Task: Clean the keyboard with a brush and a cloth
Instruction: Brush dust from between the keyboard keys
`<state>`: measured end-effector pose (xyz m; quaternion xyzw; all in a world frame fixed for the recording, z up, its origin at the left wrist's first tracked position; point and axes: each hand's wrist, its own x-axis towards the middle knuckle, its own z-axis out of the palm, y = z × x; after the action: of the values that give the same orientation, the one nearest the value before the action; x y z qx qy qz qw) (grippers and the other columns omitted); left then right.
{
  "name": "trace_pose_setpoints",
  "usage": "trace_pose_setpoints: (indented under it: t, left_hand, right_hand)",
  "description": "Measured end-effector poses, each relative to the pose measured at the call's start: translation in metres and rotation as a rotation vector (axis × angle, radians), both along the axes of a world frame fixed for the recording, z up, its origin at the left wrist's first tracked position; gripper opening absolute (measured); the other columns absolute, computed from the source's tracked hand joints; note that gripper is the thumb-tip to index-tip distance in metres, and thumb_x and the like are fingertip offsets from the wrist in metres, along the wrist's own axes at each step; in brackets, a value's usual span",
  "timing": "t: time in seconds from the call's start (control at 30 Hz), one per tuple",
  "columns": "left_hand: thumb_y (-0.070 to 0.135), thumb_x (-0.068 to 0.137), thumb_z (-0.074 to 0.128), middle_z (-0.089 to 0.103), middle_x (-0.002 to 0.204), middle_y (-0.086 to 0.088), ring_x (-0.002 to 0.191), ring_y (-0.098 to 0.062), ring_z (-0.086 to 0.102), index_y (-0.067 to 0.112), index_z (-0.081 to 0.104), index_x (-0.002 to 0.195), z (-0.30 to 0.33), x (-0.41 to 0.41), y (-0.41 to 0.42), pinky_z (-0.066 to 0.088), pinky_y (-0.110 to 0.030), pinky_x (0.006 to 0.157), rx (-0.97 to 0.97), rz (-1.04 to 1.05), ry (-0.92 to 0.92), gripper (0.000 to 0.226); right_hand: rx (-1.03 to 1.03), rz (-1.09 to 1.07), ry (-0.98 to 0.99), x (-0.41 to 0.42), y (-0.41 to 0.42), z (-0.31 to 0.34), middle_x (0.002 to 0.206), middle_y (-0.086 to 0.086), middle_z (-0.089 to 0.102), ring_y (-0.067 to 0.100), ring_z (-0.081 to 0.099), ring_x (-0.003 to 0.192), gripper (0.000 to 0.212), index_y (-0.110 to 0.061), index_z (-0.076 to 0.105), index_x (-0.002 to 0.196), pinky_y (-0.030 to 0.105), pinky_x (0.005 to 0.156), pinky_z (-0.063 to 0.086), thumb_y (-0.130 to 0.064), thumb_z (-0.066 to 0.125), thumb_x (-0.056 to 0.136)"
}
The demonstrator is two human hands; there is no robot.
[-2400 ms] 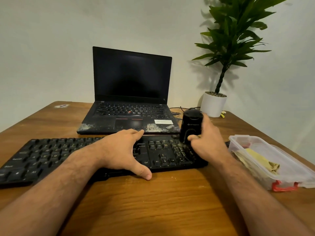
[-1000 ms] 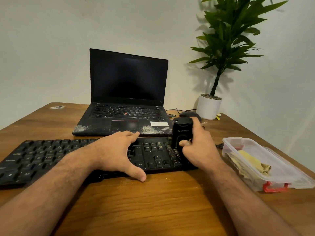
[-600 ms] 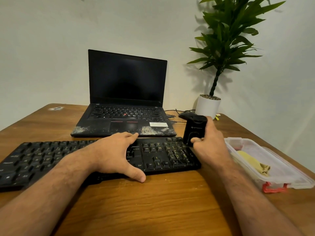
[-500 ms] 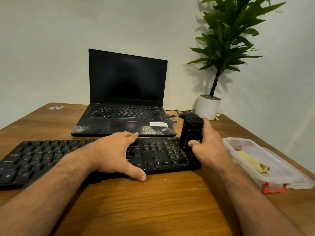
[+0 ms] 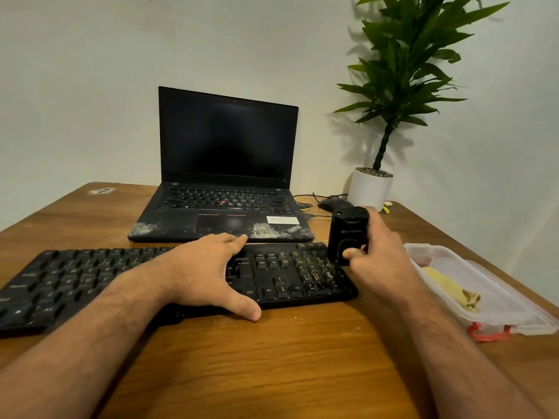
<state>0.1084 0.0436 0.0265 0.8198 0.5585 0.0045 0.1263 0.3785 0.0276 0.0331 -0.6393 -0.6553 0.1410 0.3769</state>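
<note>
Fingers around brush over keyboard

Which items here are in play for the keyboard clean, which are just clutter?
In play: keyboard; black brush tool in right hand; left hand bracing keyboard; yellow cloth in plastic container.

Clutter: laptop; mouse; potted plant.

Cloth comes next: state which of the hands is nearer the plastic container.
Right. The right hand holds the brush just beside the plastic container; the left hand rests mid-keyboard, farther away.
</note>
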Motion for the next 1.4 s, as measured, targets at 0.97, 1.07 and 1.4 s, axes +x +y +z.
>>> trace_pose_setpoints:
  t: [0.97,1.07,1.4]
  left_hand:
    - [0.089,0.045,0.068,0.010,0.164,0.013,0.148,-0.011,0.017,0.031,0.000,0.158,-0.002,-0.002,0.000,0.022,-0.036,0.121,0.001,-0.003,-0.026,0.144]
    - [0.088,0.047,0.068,0.010,0.164,0.012,0.148,-0.010,0.017,0.029,0.000,0.158,-0.002,-0.002,0.000,0.022,-0.034,0.121,0.009,-0.011,-0.024,0.143]
    - [0.088,0.047,0.069,0.012,0.163,0.013,0.147,-0.010,0.019,0.028,0.001,0.158,-0.002,-0.003,0.001,0.023,-0.033,0.121,0.015,-0.013,-0.033,0.143]
  right_hand:
    - [-0.084,0.269,0.157,-0.021,-0.007,-0.001,0.110,-0.025,0.062,-0.001,0.056,0.108,0.066,-0.054,0.046,0.109,0.031,0.097,0.044,0.005,0.065,0.087]
    - [-0.098,0.228,0.133,-0.004,-0.007,0.004,0.109,-0.020,0.062,0.006,0.057,0.110,0.063,-0.047,0.046,0.117,0.024,0.085,0.047,0.005,0.066,0.087]
    - [-0.104,0.323,0.183,-0.022,-0.005,-0.003,0.123,-0.013,0.064,0.008,0.059,0.118,0.067,-0.053,0.050,0.114,0.036,0.096,0.053,0.004,0.069,0.084]
